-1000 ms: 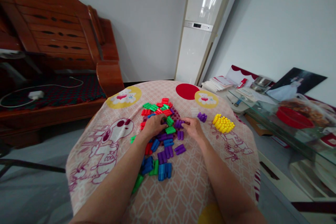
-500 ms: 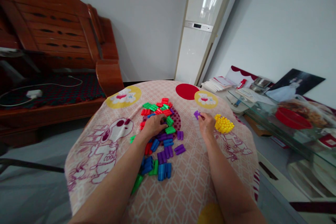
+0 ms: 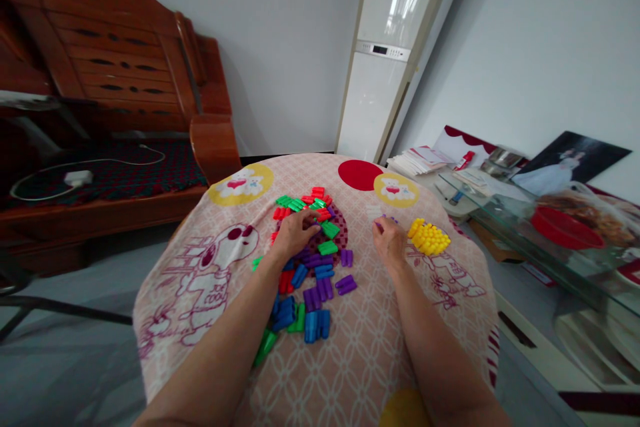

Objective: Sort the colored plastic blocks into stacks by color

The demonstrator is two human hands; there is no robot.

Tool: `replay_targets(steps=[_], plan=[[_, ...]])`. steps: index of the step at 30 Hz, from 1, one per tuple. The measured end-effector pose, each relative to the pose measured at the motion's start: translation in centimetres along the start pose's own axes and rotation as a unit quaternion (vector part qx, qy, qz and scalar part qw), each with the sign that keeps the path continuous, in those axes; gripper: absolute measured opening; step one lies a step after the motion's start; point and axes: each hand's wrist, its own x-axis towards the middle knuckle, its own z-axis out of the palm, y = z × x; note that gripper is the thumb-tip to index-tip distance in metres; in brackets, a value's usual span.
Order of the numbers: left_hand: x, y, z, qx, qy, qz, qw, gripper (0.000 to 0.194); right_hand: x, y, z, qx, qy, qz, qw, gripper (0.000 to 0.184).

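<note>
A heap of small plastic blocks (image 3: 307,260) in red, green, blue and purple lies in the middle of a table covered with a pink cartoon cloth (image 3: 350,360). My left hand (image 3: 295,232) rests on the heap with its fingers curled over the blocks; what it grips is hidden. My right hand (image 3: 389,240) is closed over a few purple blocks (image 3: 387,219) just left of a separate pile of yellow blocks (image 3: 429,236). Only a sliver of purple shows past its fingers.
A dark wooden bench (image 3: 115,113) with a white charger and cable stands at the left. A tall white air conditioner (image 3: 387,53) stands behind the table. At the right is a glass-topped table (image 3: 540,227) with papers, a red bowl and a leaning photo.
My right hand left the heap with a purple block, carried it right to the small purple group by the yellow pile, and now covers that group. My left hand stayed on the heap.
</note>
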Motion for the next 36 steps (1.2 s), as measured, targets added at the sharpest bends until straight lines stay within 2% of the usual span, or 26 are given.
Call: replay_targets(steps=[5, 10, 15, 23, 26, 31, 33, 36], plan=[[-0.1, 0.7, -0.4, -0.154, -0.047, 0.024, 0.987, 0.039, -0.5, -2.3, 0.8, 0.098, -0.034, -0.074, 0.992, 0.02], [-0.4, 1.2, -0.1, -0.201, -0.072, 0.002, 0.977, 0.039, -0.9, -4.2, 0.7, 0.179, -0.068, -0.132, 0.973, 0.029], [-0.4, 1.1, 0.4, -0.267, -0.125, -0.042, 0.955, 0.044, -1.2, -5.3, 0.8, 0.141, -0.093, -0.195, 0.966, 0.035], [-0.6, 2.1, 0.1, -0.253, -0.148, -0.059, 0.954, 0.043, -1.6, -6.6, 0.1, 0.027, -0.089, -0.254, 0.963, 0.014], [-0.7, 2.1, 0.0, -0.241, -0.15, -0.065, 0.957, 0.043, -1.7, -7.2, -0.1, 0.042, -0.091, -0.243, 0.965, 0.015], [-0.7, 2.0, 0.0, -0.249, -0.174, -0.076, 0.95, 0.045, -1.4, -7.2, -0.1, 0.107, -0.069, -0.171, 0.977, 0.015], [-0.8, 1.9, -0.1, -0.245, -0.164, -0.072, 0.953, 0.043, -0.9, -5.9, -0.3, 0.137, -0.04, -0.114, 0.983, 0.015], [-0.7, 1.8, -0.2, -0.232, -0.134, -0.067, 0.961, 0.039, 0.0, -2.7, -1.2, 0.179, 0.025, 0.006, 0.984, 0.021]])
